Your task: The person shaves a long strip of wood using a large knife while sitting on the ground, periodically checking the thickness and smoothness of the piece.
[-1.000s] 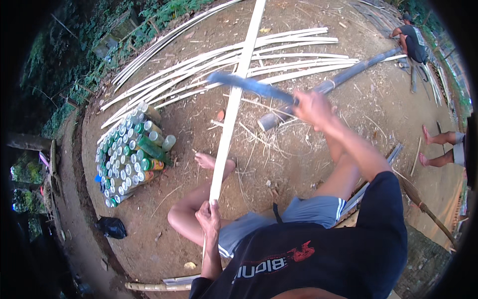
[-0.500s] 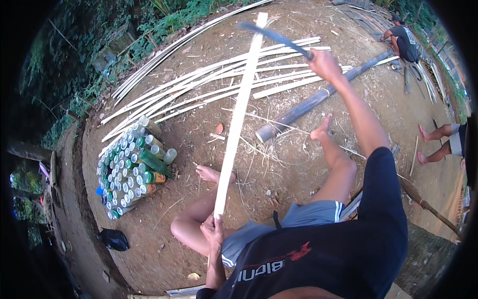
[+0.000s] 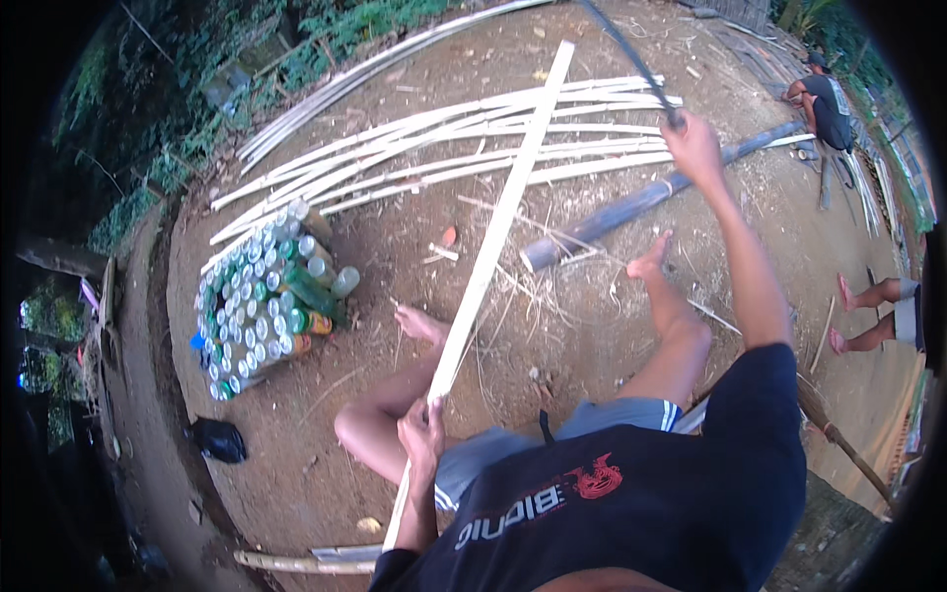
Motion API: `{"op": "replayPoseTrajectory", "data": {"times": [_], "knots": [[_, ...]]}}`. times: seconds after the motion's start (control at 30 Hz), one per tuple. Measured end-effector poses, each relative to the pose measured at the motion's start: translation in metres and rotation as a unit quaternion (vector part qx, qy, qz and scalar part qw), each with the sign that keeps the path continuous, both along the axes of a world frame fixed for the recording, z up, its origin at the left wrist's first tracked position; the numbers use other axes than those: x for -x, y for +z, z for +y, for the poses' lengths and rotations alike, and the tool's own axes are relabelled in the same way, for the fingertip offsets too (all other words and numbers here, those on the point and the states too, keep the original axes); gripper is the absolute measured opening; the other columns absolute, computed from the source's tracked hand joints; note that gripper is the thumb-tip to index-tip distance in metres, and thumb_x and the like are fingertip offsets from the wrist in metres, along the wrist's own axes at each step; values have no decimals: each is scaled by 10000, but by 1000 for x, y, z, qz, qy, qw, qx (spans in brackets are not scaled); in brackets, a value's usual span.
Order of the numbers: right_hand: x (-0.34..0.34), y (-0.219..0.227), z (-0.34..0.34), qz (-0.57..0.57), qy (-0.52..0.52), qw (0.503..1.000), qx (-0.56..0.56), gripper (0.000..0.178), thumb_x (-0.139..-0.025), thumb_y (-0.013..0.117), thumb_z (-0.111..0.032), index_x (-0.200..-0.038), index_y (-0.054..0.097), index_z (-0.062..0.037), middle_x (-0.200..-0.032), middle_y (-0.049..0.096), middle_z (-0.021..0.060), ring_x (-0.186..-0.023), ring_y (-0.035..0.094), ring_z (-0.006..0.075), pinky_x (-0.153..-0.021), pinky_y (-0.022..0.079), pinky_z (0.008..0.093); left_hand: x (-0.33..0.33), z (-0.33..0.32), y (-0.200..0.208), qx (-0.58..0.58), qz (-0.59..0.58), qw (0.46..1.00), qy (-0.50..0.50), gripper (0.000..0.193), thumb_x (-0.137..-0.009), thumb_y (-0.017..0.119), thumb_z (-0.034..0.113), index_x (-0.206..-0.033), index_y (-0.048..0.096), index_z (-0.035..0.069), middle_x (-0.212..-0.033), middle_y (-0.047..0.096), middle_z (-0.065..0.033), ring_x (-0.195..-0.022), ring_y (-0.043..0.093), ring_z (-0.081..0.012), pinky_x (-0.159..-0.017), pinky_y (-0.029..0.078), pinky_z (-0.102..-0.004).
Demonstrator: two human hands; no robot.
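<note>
My left hand (image 3: 422,434) is closed round the near part of a long, pale split bamboo strip (image 3: 503,212). From there the strip slants away over the ground, its far end leaning right, and a thin length of it runs back under my left forearm. Raised at the far right, my right hand (image 3: 695,148) grips the handle of a long dark machete (image 3: 626,49). Its blade points up and to the left, apart from the strip and to the right of its far end.
Several split bamboo strips (image 3: 395,138) lie across the ground ahead. A dark bamboo pole (image 3: 631,207) rests to the right, among thin shavings (image 3: 528,286). At left stand many bottles (image 3: 261,306) near a black plastic bag (image 3: 217,440). One person (image 3: 829,109) crouches far right; another's legs (image 3: 873,316) show nearer.
The machete has swung from across the strip's far end to its right, off the strip. The strip's far end now leans further right. The whole view has shifted slightly.
</note>
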State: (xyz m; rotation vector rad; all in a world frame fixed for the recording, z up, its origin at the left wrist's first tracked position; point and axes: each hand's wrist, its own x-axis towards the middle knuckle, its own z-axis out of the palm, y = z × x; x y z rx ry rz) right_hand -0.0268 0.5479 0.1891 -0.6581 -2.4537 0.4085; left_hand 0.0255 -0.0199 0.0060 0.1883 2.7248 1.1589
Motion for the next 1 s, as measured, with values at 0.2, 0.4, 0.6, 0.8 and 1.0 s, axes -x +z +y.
{"op": "replayPoseTrajectory", "data": {"times": [0.2,0.4,0.6,0.8,1.0], "knots": [[-76,-80,-169,-237,179,955,1,115,-826,658,-127,-902,605,-61,-600,628,78,-572,667,254,-522,535,419,-1,11,17,-49,33,998,25,267,-941,617,187,-753,617,-3,-551,613,-124,-461,609,-198,-452,440,-344],[-63,-135,-173,-172,276,938,-117,211,-742,675,-28,-937,599,-52,-590,622,89,-558,666,238,-479,538,366,-8,16,16,-27,64,998,-14,308,-965,574,228,-768,628,-2,-555,613,-86,-500,618,-152,-486,461,-307],[-78,-140,-217,-159,245,956,-33,229,-709,719,-70,-898,590,-71,-619,638,109,-589,679,266,-498,510,427,17,25,5,-26,118,993,0,295,-928,599,243,-749,595,9,-547,497,-200,-473,540,-360,-478,406,-438],[-62,-140,-192,-230,173,955,-67,202,-781,629,-62,-982,608,-67,-532,574,34,-422,556,151,-337,409,342,16,24,7,-12,49,998,24,327,-938,601,299,-760,611,25,-548,518,-198,-489,539,-382,-499,410,-459],[-83,-152,-203,-219,284,922,-147,157,-885,578,-116,-1026,606,-55,-519,553,17,-404,527,133,-334,445,337,18,35,12,9,93,995,38,325,-933,615,285,-737,575,28,-548,537,-181,-511,547,-387,-503,413,-461]]}}
